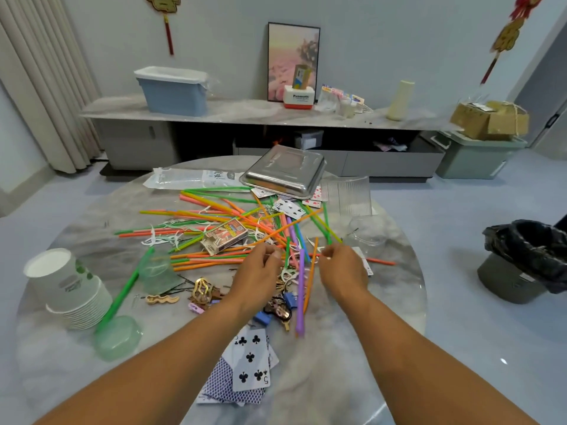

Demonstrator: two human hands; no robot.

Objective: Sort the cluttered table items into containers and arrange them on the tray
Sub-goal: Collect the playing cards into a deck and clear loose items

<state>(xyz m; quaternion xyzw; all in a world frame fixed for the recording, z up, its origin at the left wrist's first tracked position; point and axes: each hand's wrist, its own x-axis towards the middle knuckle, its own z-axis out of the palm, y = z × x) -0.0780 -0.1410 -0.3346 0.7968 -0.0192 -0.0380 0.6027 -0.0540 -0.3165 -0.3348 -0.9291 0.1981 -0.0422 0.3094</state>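
The round grey marble table [352,378] carries the clutter. Beyond both hands an upturned steel tray [283,170] lies at the far edge. The scattered pile of coloured plastic straws [214,210] spreads just beyond and left of the fingers. The left hand [256,279] and right hand [342,271] hover with fingers curled; whether either pinches anything cannot be told. A purple straw [300,292] lies between them.

Soft, even indoor light; wide-angle bending at the edges.
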